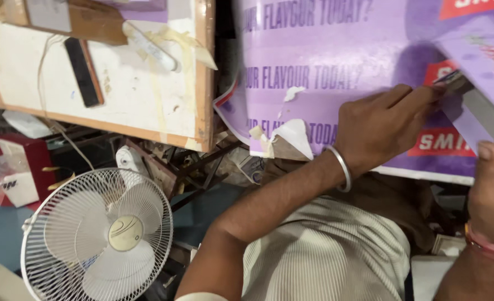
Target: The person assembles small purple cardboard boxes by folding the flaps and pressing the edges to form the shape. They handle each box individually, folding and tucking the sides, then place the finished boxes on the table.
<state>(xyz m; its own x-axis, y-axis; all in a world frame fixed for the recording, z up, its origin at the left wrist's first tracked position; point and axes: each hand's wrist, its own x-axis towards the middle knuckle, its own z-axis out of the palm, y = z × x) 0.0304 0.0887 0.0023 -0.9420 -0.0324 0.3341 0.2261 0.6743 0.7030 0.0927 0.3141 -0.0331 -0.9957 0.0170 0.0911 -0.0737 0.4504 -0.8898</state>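
Observation:
A large purple printed sheet [336, 67] covers a board in front of me, its lower edge torn with white backing showing [291, 136]. My left hand [386, 125], a silver bangle on its wrist, reaches across the sheet and pinches a small dark flat tool [453, 81] against the sheet's right part. Beside that tool a flap of the purple sheet [481, 61] is lifted off the board. My right hand [492, 189], with a pink band at the wrist, comes in at the right edge and grips the flap's lower end with its thumb.
A white wooden-edged board [91, 72] with tape and a black strip lies at the left. A white pedestal fan [99, 234] stands at the bottom left, beside a red box [18, 167]. Dark metal frame bars [196, 167] run under the boards. Striped cloth [325, 256] fills the bottom centre.

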